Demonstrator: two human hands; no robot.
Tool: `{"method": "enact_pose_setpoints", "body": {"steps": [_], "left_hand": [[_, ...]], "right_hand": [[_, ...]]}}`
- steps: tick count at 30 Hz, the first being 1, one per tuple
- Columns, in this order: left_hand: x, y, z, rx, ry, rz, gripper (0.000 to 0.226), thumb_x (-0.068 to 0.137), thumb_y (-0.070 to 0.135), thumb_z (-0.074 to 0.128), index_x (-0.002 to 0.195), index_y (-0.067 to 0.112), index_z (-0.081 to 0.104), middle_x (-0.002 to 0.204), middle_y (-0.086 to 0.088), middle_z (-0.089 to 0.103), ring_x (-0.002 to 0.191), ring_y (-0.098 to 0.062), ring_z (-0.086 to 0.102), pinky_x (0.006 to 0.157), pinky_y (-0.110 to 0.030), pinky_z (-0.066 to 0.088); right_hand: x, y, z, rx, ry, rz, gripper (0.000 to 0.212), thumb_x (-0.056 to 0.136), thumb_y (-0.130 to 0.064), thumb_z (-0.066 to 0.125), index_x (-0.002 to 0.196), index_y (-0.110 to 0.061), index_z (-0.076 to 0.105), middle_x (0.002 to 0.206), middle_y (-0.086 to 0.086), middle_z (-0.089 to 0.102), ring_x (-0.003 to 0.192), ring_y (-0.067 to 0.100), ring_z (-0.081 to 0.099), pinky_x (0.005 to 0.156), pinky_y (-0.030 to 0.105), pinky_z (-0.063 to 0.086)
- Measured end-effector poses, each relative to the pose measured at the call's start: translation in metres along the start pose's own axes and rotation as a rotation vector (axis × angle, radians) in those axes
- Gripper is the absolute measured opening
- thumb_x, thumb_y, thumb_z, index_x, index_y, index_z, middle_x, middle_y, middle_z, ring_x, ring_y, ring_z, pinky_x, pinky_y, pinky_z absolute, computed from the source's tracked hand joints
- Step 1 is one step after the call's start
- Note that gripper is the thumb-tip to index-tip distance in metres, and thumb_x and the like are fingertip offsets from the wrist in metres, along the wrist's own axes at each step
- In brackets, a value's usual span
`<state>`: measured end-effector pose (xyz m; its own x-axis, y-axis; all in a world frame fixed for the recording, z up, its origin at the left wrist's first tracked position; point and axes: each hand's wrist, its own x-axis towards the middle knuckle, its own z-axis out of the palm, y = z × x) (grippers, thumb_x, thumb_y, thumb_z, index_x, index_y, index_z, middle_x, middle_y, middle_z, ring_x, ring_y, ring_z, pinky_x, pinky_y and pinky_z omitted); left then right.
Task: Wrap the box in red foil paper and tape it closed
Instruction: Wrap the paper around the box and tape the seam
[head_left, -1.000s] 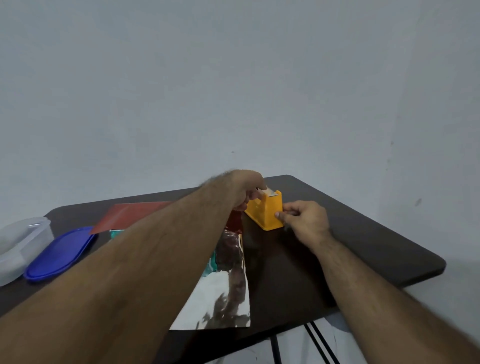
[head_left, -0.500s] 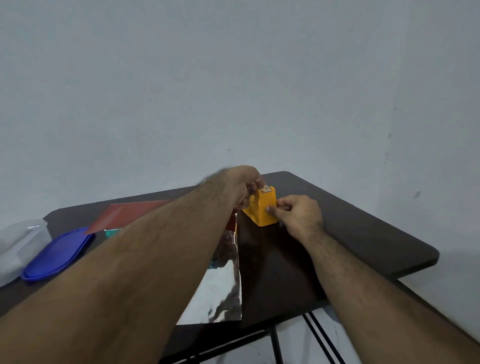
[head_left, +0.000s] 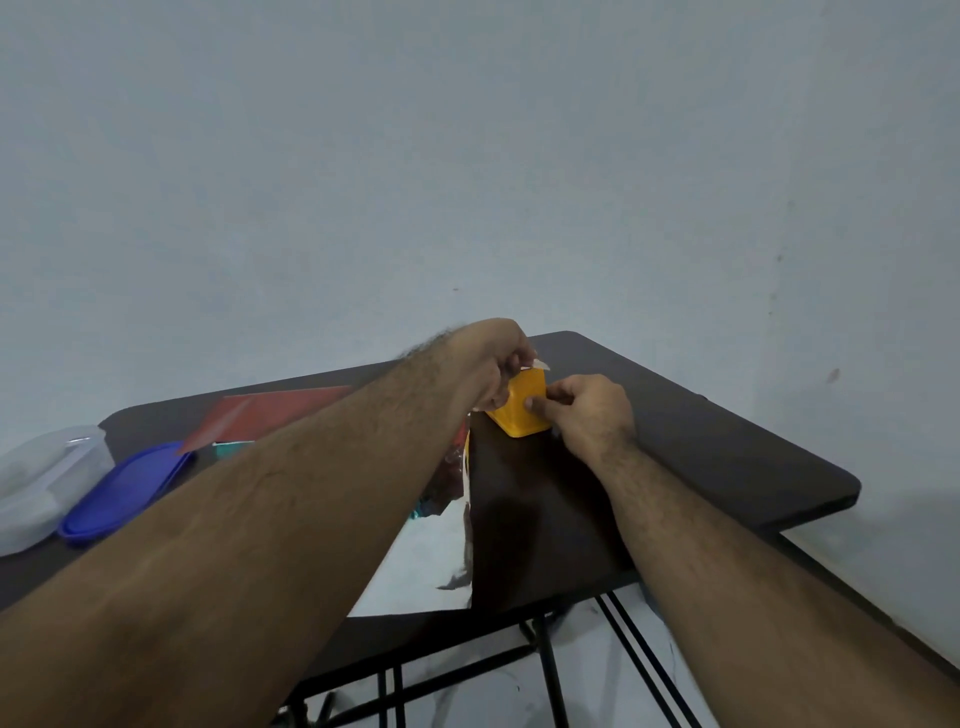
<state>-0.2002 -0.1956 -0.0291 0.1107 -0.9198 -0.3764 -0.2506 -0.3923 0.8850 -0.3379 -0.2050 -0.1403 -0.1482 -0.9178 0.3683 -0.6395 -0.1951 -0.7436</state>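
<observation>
**Both hands at the yellow tape dispenser**

While the right hand (head_left: 589, 415) grips the side of the yellow tape dispenser (head_left: 522, 408) with curled fingers and the thumb pressed on its face, the left hand (head_left: 488, 364) pinches a strip of clear tape (head_left: 540, 365) at the dispenser's top. No writing can be read on the dispenser. Nearer than the dispenser, a foil sheet (head_left: 431, 566) lies silver side up on the dark table (head_left: 727, 457); the box cannot be made out. Left of the dispenser lies red paper (head_left: 270, 415), farther left a blue lid (head_left: 124, 491) and a clear container (head_left: 36, 483). Behind stands a plain grey wall (head_left: 467, 156).
</observation>
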Motion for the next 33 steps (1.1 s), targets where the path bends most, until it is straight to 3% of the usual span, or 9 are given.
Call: {"method": "enact_pose_setpoints", "body": {"steps": [7, 11, 13, 15, 16, 19, 22, 29, 33], "left_hand": [[-0.001, -0.028, 0.01, -0.063, 0.057, 0.052, 0.027, 0.094, 0.003, 0.064, 0.077, 0.016, 0.049, 0.062, 0.004, 0.04, 0.019, -0.008, 0.026, 0.037, -0.014, 0.029], [0.005, -0.037, 0.015, -0.146, 0.173, 0.107, 0.027, 0.083, -0.004, 0.071, 0.1, 0.012, 0.056, 0.061, 0.0, 0.048, 0.039, -0.012, 0.038, 0.056, -0.022, 0.045], [0.005, -0.039, 0.015, -0.134, 0.152, 0.112, 0.022, 0.084, -0.004, 0.07, 0.092, 0.011, 0.055, 0.063, -0.002, 0.048, 0.047, -0.014, 0.039, 0.055, -0.025, 0.042], [0.0, -0.046, 0.018, -0.066, 0.088, 0.052, 0.028, 0.09, -0.003, 0.065, 0.076, 0.012, 0.047, 0.066, -0.002, 0.042, 0.052, -0.016, 0.036, 0.073, -0.029, 0.048], [-0.001, -0.053, 0.02, -0.035, 0.067, 0.029, 0.035, 0.092, -0.002, 0.064, 0.071, 0.014, 0.043, 0.066, -0.002, 0.04, 0.053, -0.017, 0.035, 0.079, -0.028, 0.048], [0.002, -0.065, 0.02, -0.034, 0.078, 0.048, 0.036, 0.09, -0.001, 0.069, 0.072, 0.017, 0.043, 0.064, -0.003, 0.041, 0.049, -0.016, 0.035, 0.051, -0.025, 0.036], [-0.004, -0.055, 0.01, -0.064, 0.08, 0.134, 0.032, 0.092, 0.005, 0.074, 0.077, 0.016, 0.048, 0.066, -0.002, 0.041, 0.048, -0.013, 0.031, 0.041, -0.02, 0.03], [-0.049, -0.035, -0.037, 0.017, -0.012, 0.328, 0.013, 0.092, 0.02, 0.08, 0.091, 0.014, 0.069, 0.082, -0.002, 0.053, 0.06, -0.015, 0.036, 0.052, -0.027, 0.035], [-0.07, -0.044, -0.078, -0.225, -0.095, 0.324, 0.028, 0.099, 0.018, 0.072, 0.071, 0.018, 0.077, 0.072, 0.002, 0.049, 0.059, -0.012, 0.034, 0.059, -0.028, 0.033]], "right_hand": [[0.0, 0.005, 0.0, 0.251, -0.011, 0.073, 0.02, 0.085, -0.027, 0.085, 0.106, -0.027, 0.085, 0.091, -0.011, 0.079, 0.084, 0.007, 0.074, 0.085, 0.034, 0.063], [-0.001, 0.004, 0.0, 0.254, -0.005, 0.086, 0.027, 0.09, -0.008, 0.071, 0.107, -0.025, 0.084, 0.097, -0.009, 0.08, 0.093, 0.01, 0.073, 0.087, 0.033, 0.062], [-0.002, 0.003, 0.0, 0.25, -0.01, 0.087, 0.037, 0.087, 0.001, 0.062, 0.107, -0.022, 0.084, 0.097, -0.008, 0.08, 0.093, 0.01, 0.073, 0.082, 0.03, 0.062], [-0.003, 0.003, -0.001, 0.256, 0.019, 0.085, 0.044, 0.081, 0.005, 0.055, 0.105, -0.021, 0.082, 0.093, -0.008, 0.079, 0.091, 0.009, 0.073, 0.075, 0.024, 0.057], [-0.002, 0.003, -0.001, 0.263, 0.039, 0.088, 0.045, 0.08, 0.006, 0.053, 0.104, -0.021, 0.081, 0.092, -0.008, 0.078, 0.091, 0.009, 0.073, 0.075, 0.023, 0.056], [-0.001, 0.004, 0.0, 0.275, 0.095, 0.059, 0.047, 0.08, 0.005, 0.052, 0.106, -0.023, 0.08, 0.092, -0.01, 0.076, 0.094, 0.008, 0.073, 0.085, 0.024, 0.057], [-0.001, 0.001, 0.0, 0.31, 0.189, -0.007, 0.033, 0.09, -0.004, 0.061, 0.11, -0.022, 0.08, 0.096, -0.011, 0.075, 0.094, 0.006, 0.07, 0.091, 0.024, 0.056], [-0.023, -0.019, -0.005, 0.412, 0.448, -0.225, 0.021, 0.098, -0.037, 0.066, 0.103, -0.022, 0.08, 0.096, -0.012, 0.071, 0.096, 0.019, 0.068, 0.077, 0.028, 0.057], [-0.041, -0.07, -0.002, 0.756, 0.293, -0.136, 0.018, 0.091, -0.029, 0.07, 0.097, -0.016, 0.082, 0.094, -0.004, 0.078, 0.089, 0.012, 0.07, 0.076, 0.021, 0.053]]}}
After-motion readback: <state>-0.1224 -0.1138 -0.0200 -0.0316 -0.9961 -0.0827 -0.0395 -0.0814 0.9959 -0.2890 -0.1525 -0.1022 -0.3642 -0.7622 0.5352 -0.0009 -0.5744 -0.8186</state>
